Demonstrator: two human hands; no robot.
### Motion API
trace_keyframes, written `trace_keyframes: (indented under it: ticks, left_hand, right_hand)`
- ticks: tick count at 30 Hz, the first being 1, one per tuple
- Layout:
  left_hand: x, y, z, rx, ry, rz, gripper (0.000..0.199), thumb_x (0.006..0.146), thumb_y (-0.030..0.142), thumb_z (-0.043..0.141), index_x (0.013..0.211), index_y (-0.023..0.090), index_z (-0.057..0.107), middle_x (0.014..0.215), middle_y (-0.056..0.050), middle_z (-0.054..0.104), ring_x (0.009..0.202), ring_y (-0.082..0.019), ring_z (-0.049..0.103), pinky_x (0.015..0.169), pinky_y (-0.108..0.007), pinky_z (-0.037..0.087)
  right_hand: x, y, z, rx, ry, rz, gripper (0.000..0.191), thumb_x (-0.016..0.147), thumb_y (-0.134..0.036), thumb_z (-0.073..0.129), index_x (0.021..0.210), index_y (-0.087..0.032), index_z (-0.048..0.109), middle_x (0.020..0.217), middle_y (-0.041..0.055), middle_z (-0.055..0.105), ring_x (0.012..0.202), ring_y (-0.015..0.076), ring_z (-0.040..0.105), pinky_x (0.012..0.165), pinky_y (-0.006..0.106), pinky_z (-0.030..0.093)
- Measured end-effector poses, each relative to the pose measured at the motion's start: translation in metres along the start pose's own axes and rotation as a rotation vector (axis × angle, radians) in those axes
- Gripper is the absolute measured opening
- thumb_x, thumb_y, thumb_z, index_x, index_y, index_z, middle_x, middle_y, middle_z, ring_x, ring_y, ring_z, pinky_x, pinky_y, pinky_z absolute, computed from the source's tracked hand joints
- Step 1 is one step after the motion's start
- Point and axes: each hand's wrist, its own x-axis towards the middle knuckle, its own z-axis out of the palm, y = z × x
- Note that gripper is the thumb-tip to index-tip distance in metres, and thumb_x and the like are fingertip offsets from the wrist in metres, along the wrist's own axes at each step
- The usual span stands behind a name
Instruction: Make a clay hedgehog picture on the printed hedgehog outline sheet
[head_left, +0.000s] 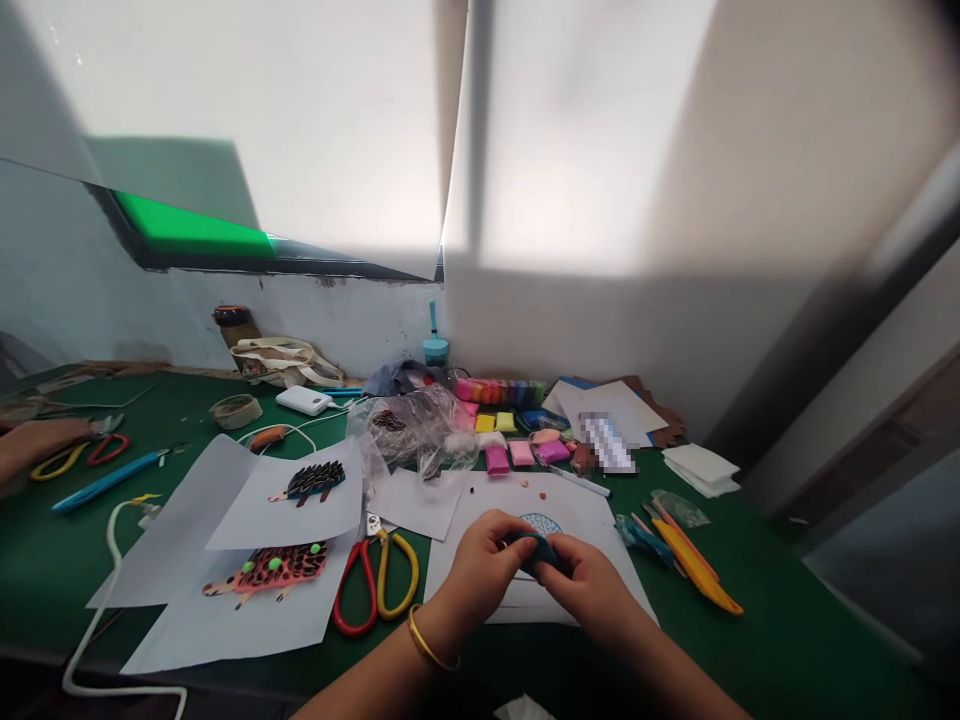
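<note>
My left hand (487, 558) and my right hand (592, 580) meet above a sheet of white paper (457, 590). Both pinch a dark teal piece of what looks like soft clay (537, 552), mostly covered by the fingers. Just behind it, a rounded shape with a blue-and-white pattern (541, 523) shows on the paper. Small brown and pinkish balls (543, 495) lie farther up the sheet. To the left of my left hand rest scissors (376, 580) with one red and one yellow handle.
Paper with a pink-bodied hedgehog figure (274, 570) and a dark one (315, 482) lies left. Colored clay packs (496, 460) and a plastic bag (420, 420) sit behind. A yellow tool (697, 565) is right. Another person's hand (56, 440) is far left, near scissors.
</note>
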Motion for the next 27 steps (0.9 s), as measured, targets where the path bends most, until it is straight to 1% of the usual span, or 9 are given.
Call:
trace_keyframes:
  ticks: [2, 4, 8, 10, 13, 16, 19, 23, 27]
  left_hand:
    - [0.002, 0.001, 0.001, -0.069, 0.020, -0.055, 0.022, 0.076, 0.038, 0.072, 0.081, 0.017, 0.072, 0.084, -0.007, 0.068, 0.085, -0.023, 0.063, 0.077, -0.034, 0.051]
    - [0.003, 0.002, 0.000, -0.156, 0.019, -0.107, 0.026, 0.077, 0.041, 0.072, 0.082, 0.015, 0.071, 0.081, -0.007, 0.069, 0.082, -0.023, 0.063, 0.076, -0.034, 0.051]
    - [0.003, 0.004, -0.005, -0.116, -0.021, -0.080, 0.040, 0.088, 0.048, 0.058, 0.113, 0.018, 0.069, 0.098, -0.008, 0.068, 0.088, -0.022, 0.062, 0.080, -0.035, 0.050]
    - [0.003, 0.004, -0.006, 0.011, -0.037, -0.012, 0.040, 0.086, 0.043, 0.064, 0.120, 0.023, 0.067, 0.110, -0.008, 0.064, 0.095, -0.022, 0.060, 0.082, -0.034, 0.049]
    - [0.003, 0.004, -0.002, 0.131, -0.049, 0.045, 0.020, 0.076, 0.031, 0.073, 0.094, 0.021, 0.075, 0.102, -0.006, 0.063, 0.094, -0.022, 0.059, 0.081, -0.032, 0.048]
    - [0.003, 0.005, 0.002, 0.082, 0.021, 0.011, 0.009, 0.076, 0.027, 0.071, 0.077, 0.018, 0.070, 0.082, -0.004, 0.063, 0.082, -0.020, 0.059, 0.075, -0.031, 0.049]
    - [0.003, 0.006, 0.004, -0.075, 0.037, -0.043, 0.016, 0.077, 0.030, 0.071, 0.085, 0.016, 0.069, 0.084, -0.005, 0.064, 0.079, -0.019, 0.060, 0.072, -0.031, 0.049]
    - [0.001, 0.008, 0.001, -0.124, -0.040, -0.052, 0.046, 0.071, 0.031, 0.079, 0.114, 0.021, 0.068, 0.094, -0.004, 0.063, 0.086, -0.020, 0.060, 0.077, -0.031, 0.050]
    - [0.000, 0.009, 0.002, 0.008, -0.026, -0.006, 0.023, 0.072, 0.035, 0.078, 0.088, 0.019, 0.074, 0.093, -0.006, 0.062, 0.082, -0.019, 0.059, 0.073, -0.030, 0.049]
  right_hand:
    - [0.000, 0.001, -0.001, 0.036, -0.008, -0.002, 0.029, 0.081, -0.048, 0.063, 0.086, -0.019, 0.068, 0.082, 0.0027, 0.067, 0.082, 0.0226, 0.060, 0.073, 0.032, 0.046]
    - [0.000, 0.002, -0.003, 0.137, -0.024, 0.005, 0.032, 0.080, -0.050, 0.064, 0.089, -0.019, 0.068, 0.084, 0.0031, 0.068, 0.084, 0.0228, 0.060, 0.075, 0.033, 0.047]
    - [0.001, 0.002, -0.007, 0.139, -0.020, 0.011, 0.033, 0.081, -0.050, 0.063, 0.087, -0.018, 0.069, 0.081, 0.0034, 0.067, 0.081, 0.0224, 0.060, 0.075, 0.033, 0.047]
    - [0.001, 0.002, -0.007, 0.040, -0.016, 0.001, 0.030, 0.082, -0.047, 0.062, 0.087, -0.018, 0.069, 0.083, 0.0039, 0.068, 0.080, 0.0224, 0.060, 0.074, 0.034, 0.047]
    - [0.002, 0.003, -0.006, -0.053, -0.019, -0.017, 0.028, 0.083, -0.045, 0.061, 0.085, -0.018, 0.070, 0.082, 0.0046, 0.070, 0.079, 0.0229, 0.061, 0.074, 0.034, 0.047]
    - [0.002, 0.003, -0.005, 0.025, -0.036, -0.039, 0.032, 0.080, -0.047, 0.066, 0.095, -0.019, 0.071, 0.088, 0.0057, 0.071, 0.085, 0.0250, 0.063, 0.077, 0.035, 0.049]
    - [0.001, 0.001, -0.006, 0.185, -0.089, -0.069, 0.044, 0.079, -0.051, 0.069, 0.110, -0.021, 0.068, 0.101, 0.0074, 0.071, 0.098, 0.0277, 0.063, 0.085, 0.039, 0.050]
    - [0.000, -0.005, -0.004, 0.252, -0.065, -0.053, 0.041, 0.084, -0.055, 0.063, 0.106, -0.021, 0.071, 0.104, 0.0077, 0.071, 0.100, 0.0279, 0.064, 0.091, 0.042, 0.050]
    - [-0.004, -0.010, -0.002, 0.100, -0.069, -0.052, 0.030, 0.085, -0.047, 0.063, 0.093, -0.020, 0.072, 0.092, 0.0069, 0.073, 0.089, 0.0265, 0.066, 0.082, 0.039, 0.051]
